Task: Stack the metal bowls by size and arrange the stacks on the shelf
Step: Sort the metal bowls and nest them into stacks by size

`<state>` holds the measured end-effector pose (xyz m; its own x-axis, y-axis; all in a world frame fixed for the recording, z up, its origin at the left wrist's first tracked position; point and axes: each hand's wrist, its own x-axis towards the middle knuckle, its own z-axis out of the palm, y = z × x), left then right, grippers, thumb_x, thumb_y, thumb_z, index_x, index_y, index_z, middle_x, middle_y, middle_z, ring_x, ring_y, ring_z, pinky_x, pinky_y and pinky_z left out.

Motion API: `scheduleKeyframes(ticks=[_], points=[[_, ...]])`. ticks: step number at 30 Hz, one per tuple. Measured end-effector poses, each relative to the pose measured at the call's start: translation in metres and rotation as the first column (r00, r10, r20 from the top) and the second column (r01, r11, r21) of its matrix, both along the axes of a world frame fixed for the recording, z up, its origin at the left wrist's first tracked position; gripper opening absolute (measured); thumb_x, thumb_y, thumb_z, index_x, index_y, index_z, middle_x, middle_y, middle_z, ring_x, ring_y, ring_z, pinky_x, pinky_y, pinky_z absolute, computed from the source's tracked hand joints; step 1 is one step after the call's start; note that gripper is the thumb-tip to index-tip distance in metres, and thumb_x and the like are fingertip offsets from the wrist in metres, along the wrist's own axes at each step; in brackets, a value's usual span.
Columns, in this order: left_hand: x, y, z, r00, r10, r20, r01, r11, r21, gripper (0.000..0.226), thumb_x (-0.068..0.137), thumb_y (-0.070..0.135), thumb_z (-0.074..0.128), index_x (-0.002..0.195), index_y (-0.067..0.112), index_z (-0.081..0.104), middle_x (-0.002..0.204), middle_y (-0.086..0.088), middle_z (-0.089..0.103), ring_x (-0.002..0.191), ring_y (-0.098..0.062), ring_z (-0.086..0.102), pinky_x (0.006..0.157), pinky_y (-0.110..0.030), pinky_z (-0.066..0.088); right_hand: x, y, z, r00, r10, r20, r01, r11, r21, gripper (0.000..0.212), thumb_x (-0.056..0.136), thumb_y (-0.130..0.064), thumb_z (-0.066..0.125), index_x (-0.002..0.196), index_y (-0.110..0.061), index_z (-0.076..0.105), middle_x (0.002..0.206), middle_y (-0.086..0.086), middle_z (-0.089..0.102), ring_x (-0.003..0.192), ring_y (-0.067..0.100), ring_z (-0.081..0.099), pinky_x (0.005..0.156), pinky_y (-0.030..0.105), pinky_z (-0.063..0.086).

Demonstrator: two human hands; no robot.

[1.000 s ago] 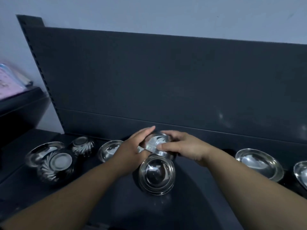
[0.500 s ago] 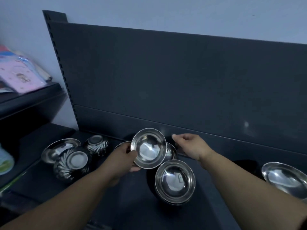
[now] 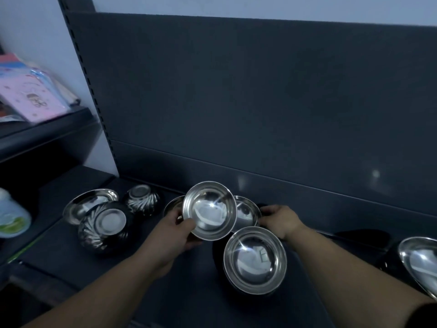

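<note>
My left hand [image 3: 176, 233] grips a small plain metal bowl [image 3: 209, 210] by its rim, tilted toward me above the dark shelf [image 3: 165, 280]. Behind it sits another small bowl [image 3: 247, 214], and my right hand [image 3: 280, 221] holds its right edge. A stack of plain bowls [image 3: 255, 259] stands in front, just below both hands. A further bowl [image 3: 172, 205] peeks out behind my left hand.
On the left stand two upturned swirl-patterned bowls [image 3: 104, 224] [image 3: 142, 200] and a shallow dish [image 3: 87, 204]. A wide dish [image 3: 421, 261] lies at the right edge. The dark back panel [image 3: 260, 102] rises behind. A side shelf holds pink packets [image 3: 28, 95]; a bottle [image 3: 11, 214] is at far left.
My left hand lifted the small bowl away from the right hand and tilted it toward me. My right hand moved down onto the small bowl behind it.
</note>
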<state>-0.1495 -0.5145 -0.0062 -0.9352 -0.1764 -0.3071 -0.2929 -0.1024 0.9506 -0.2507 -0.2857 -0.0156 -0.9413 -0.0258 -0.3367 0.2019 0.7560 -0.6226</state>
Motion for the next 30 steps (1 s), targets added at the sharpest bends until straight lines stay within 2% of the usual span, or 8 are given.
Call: scheduleKeyframes(ticks=[5,8,11,14,16,18,23,30], points=[[0.004,0.005,0.002,1.000,-0.007,-0.011,0.007,1.000,0.029,0.028,0.092,0.007,0.054,0.117,0.015,0.060,0.106,-0.008,0.073,0.098,-0.022,0.070,0.070,-0.029,0.057,0.002,0.013,-0.001,0.992,-0.106,-0.064,0.104,0.994,-0.026,0.036,0.081,-0.033,0.071,0.114,-0.021,0.070,0.102,0.004,0.075,0.091,0.020,0.072,0.087,0.033,0.057],[0.007,0.013,0.008,1.000,-0.018,-0.019,0.019,0.998,0.056,0.022,0.092,0.006,0.053,0.110,0.015,0.063,0.099,-0.007,0.075,0.094,-0.022,0.071,0.070,-0.030,0.057,0.009,0.021,0.007,0.971,-0.217,-0.098,0.201,0.968,-0.152,0.017,0.082,-0.025,0.072,0.099,-0.020,0.070,0.079,0.007,0.075,0.065,0.024,0.074,0.068,0.040,0.063],[0.012,0.022,0.014,1.000,-0.027,-0.005,0.028,0.997,0.078,0.016,0.094,0.008,0.050,0.100,0.011,0.064,0.082,-0.007,0.076,0.081,-0.022,0.070,0.072,-0.033,0.056,0.019,0.028,0.019,0.944,-0.297,-0.145,0.261,0.939,-0.224,0.012,0.081,-0.018,0.072,0.083,-0.027,0.065,0.077,0.007,0.074,0.066,0.028,0.074,0.067,0.045,0.062],[0.017,0.025,0.018,0.999,-0.035,-0.005,0.036,0.995,0.098,0.015,0.096,0.011,0.048,0.096,0.009,0.063,0.077,-0.009,0.075,0.080,-0.026,0.071,0.070,-0.032,0.053,0.027,0.035,0.032,0.916,-0.329,-0.232,0.275,0.932,-0.234,0.026,0.073,-0.024,0.072,0.099,-0.022,0.071,0.084,0.004,0.075,0.074,0.026,0.074,0.073,0.043,0.062],[0.021,0.025,0.020,0.999,-0.027,-0.023,0.029,0.992,0.121,0.016,0.096,0.012,0.047,0.099,0.008,0.063,0.075,-0.006,0.075,0.083,-0.026,0.073,0.069,-0.031,0.053,0.033,0.040,0.044,0.893,-0.357,-0.274,0.284,0.920,-0.271,0.027,0.073,-0.027,0.071,0.100,-0.025,0.070,0.085,0.003,0.074,0.069,0.021,0.073,0.062,0.032,0.061],[0.024,0.024,0.022,0.999,-0.007,-0.036,0.012,0.989,0.148,0.018,0.097,0.013,0.047,0.104,0.007,0.062,0.080,-0.009,0.075,0.085,-0.027,0.073,0.067,-0.030,0.054,0.044,0.042,0.059,0.881,-0.367,-0.300,0.285,0.916,-0.284,0.025,0.078,-0.022,0.070,0.101,-0.031,0.067,0.087,0.003,0.073,0.062,0.016,0.071,0.051,0.023,0.056],[0.029,0.022,0.031,0.996,0.072,-0.045,-0.062,0.979,0.192,0.024,0.096,0.018,0.048,0.110,0.003,0.062,0.092,-0.018,0.072,0.079,-0.026,0.072,0.060,-0.027,0.057,0.069,0.046,0.071,0.892,-0.351,-0.285,0.274,0.921,-0.277,0.031,0.073,-0.021,0.073,0.103,-0.027,0.071,0.080,0.004,0.074,0.060,0.019,0.073,0.061,0.041,0.063],[0.036,0.023,0.044,0.997,-0.051,-0.063,0.057,0.994,0.097,0.024,0.095,0.025,0.049,0.113,0.014,0.062,0.099,-0.010,0.074,0.081,-0.025,0.074,0.064,-0.030,0.057,0.105,0.029,0.071,0.953,-0.212,-0.215,0.161,0.959,-0.233,0.019,0.075,-0.009,0.069,0.087,-0.024,0.071,0.062,0.006,0.071,0.048,0.017,0.067,0.046,0.024,0.052]])
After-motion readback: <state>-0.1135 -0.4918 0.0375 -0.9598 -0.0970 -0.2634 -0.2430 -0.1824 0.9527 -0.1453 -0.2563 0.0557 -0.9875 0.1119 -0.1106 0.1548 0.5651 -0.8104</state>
